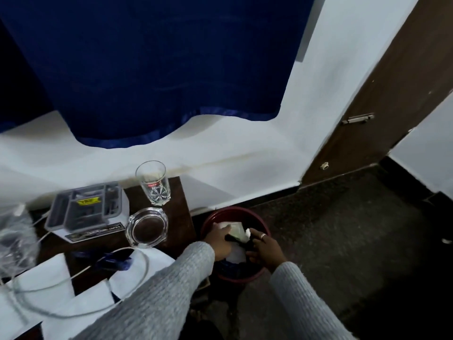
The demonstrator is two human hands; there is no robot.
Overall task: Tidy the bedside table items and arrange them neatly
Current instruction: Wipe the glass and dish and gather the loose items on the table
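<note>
Table [181, 192] items sit left of the bin [257, 223]: organiser [85, 207], ashtray [146, 227], glass [154, 186], loose cable [137, 278]. Both hands are down in the bin, pressing white paper [235, 230]. Left hand [219, 241] lies flat on it, fingers together; right hand [263, 246] curls loosely beside a dark scrap, grip unclear. Left sleeve [171, 278] hangs near the cable and ashtray; I'd guess it could snag them.

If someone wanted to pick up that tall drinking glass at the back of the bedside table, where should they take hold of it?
Grip the drinking glass around its smooth middle wall, coming from the front right. It stands upright and flares toward the rim, so a sideways wrap below the rim should hold. The grey organiser box crowds its left, and the glass ashtray sits just in front, so lifting straight up seems safest.
</note>
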